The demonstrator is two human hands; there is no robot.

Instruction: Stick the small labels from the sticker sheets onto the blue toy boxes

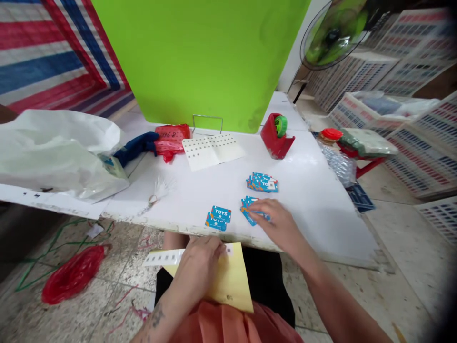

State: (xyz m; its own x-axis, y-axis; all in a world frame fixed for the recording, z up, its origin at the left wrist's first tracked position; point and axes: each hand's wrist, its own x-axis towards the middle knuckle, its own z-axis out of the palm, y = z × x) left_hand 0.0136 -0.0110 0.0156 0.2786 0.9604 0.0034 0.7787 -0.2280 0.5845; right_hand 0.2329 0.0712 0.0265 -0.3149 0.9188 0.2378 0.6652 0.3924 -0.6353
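Where the left hand (202,259) is: over the lap, below the table's front edge, its fingers curled in a grip on the yellow sheet (232,283).
White strip (164,257): lying across the yellow sheet, marked with a row of small dark squares, one end sticking out to the left of the hand.
Right hand (274,221): lowered to the table (314,190), fingers bent and touching the near right cards (246,217); they cover part of these, so I cannot tell whether one card is pinched.
Left cards (218,218): two blue ones showing, overlapping, near the front edge, between the hands; the upper one reads TOYS.
Far cards (262,183): a loose, overlapping blue pile just beyond the right hand.
Folded sheet (214,152): white, open on the table, with rows of small dark marks.
Red dispenser (273,142): right of the folded sheet, carrying a green roll (281,126).
Green board (203,62): upright at the back.
Left side: a red packet (172,138) touching a dark blue cloth item (137,146), with a large white bag (53,147) beside it.
Floor: a red plastic bundle (73,274), lower left.
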